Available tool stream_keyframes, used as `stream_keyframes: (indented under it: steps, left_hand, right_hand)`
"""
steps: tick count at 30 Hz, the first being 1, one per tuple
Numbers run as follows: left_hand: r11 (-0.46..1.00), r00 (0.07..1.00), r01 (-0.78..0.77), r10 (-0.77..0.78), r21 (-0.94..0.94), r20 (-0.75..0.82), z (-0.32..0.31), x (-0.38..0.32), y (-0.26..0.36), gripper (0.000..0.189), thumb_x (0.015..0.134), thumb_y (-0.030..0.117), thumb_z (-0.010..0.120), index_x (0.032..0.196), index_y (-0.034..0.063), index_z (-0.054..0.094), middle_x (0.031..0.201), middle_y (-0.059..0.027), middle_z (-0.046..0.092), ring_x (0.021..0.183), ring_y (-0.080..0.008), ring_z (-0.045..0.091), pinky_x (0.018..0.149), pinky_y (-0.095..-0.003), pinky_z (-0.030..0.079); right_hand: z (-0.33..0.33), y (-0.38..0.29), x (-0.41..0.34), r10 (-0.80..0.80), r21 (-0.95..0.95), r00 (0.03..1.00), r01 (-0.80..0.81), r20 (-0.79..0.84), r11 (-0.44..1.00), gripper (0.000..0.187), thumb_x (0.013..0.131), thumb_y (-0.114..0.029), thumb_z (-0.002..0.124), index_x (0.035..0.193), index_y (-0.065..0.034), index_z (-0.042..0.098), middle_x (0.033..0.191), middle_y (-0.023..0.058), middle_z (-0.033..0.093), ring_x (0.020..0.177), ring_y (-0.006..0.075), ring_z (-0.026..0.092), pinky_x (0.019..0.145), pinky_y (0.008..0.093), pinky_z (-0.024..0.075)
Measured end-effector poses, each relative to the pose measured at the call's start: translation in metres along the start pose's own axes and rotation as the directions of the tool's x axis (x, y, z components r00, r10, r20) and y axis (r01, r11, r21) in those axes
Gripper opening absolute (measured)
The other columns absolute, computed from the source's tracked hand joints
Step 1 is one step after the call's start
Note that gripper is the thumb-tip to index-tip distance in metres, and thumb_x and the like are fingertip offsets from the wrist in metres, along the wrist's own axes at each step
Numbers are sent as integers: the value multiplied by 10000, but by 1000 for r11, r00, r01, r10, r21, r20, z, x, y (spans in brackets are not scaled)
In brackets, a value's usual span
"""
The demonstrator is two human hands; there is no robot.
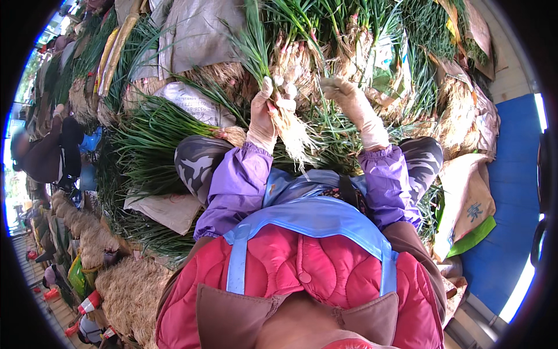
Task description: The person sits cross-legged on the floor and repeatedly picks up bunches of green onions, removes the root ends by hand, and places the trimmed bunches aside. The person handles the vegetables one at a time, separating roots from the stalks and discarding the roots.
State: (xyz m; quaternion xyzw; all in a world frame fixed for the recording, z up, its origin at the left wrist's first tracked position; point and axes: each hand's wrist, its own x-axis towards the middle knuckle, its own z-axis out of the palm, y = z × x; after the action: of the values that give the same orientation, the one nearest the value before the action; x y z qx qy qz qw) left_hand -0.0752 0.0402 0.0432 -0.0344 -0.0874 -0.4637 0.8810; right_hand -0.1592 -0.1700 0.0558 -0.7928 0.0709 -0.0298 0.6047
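My left hand point(268, 109), in a pale thin glove, grips a small bunch of green onions point(290, 124) just above its pinkish bases. Leaves point up and away; long pale roots hang toward my lap. To the right, my gloved right hand point(348, 102) is raised with its fingers together and slightly bent, and nothing shows in it. Beyond both hands stand rooted onion bunches point(298, 61). At my left knee lies a larger bunch point(174, 126), its roots toward the knee. Loose leaves point(335, 144) are strewn between my knees.
Woven sacks point(205, 35) cover bunches at the upper left; another sack point(466, 200) lies right of my knee. A blue panel point(501, 196) stands at the far right. A mass of roots point(130, 292) lies lower left. Another person point(48, 152) is at the far left.
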Motion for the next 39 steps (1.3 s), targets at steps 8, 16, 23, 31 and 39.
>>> stream_keyframes:
  steps: [8,16,23,31,39]
  left_hand:
    - [985,997,-45,54,167,-49,-1,-6,8,344,960,204,517,1253,27,552,1449,-241,396,928,-358,648,546,-256,516]
    - [896,999,45,-39,441,-23,-3,-7,3,350,945,261,535,1134,-26,600,1511,-205,300,1273,-501,410,1001,-590,391]
    - [863,962,-156,243,481,-125,9,-4,4,297,908,282,613,1080,41,648,1279,-166,576,1091,-294,588,951,-469,474]
    - [716,969,-210,244,665,43,61,23,34,321,979,372,509,1094,77,566,848,-60,577,764,-207,567,731,-423,499]
    - [708,913,-43,314,705,-260,23,34,46,256,964,196,558,1089,-24,598,656,-4,513,573,-128,488,570,-286,424]
  right_hand:
    - [52,0,15,-79,47,952,68,295,997,354,948,-102,581,1298,-56,556,1058,7,629,859,119,586,783,275,482]
    - [-37,-5,2,-12,556,910,264,-414,788,202,944,-172,593,1098,-74,679,947,10,679,765,96,582,717,240,483]
    - [-63,0,-52,417,-990,902,-138,-111,35,283,803,-225,689,1071,-134,701,1044,66,701,994,250,663,862,353,526]
    - [-45,-26,41,-171,-480,928,-9,-330,877,282,929,-302,596,1110,-98,668,966,125,699,882,269,677,766,338,521]
    - [-21,7,171,210,-111,952,-239,-224,965,390,920,-356,614,1178,-64,621,1084,95,678,989,211,600,834,357,438]
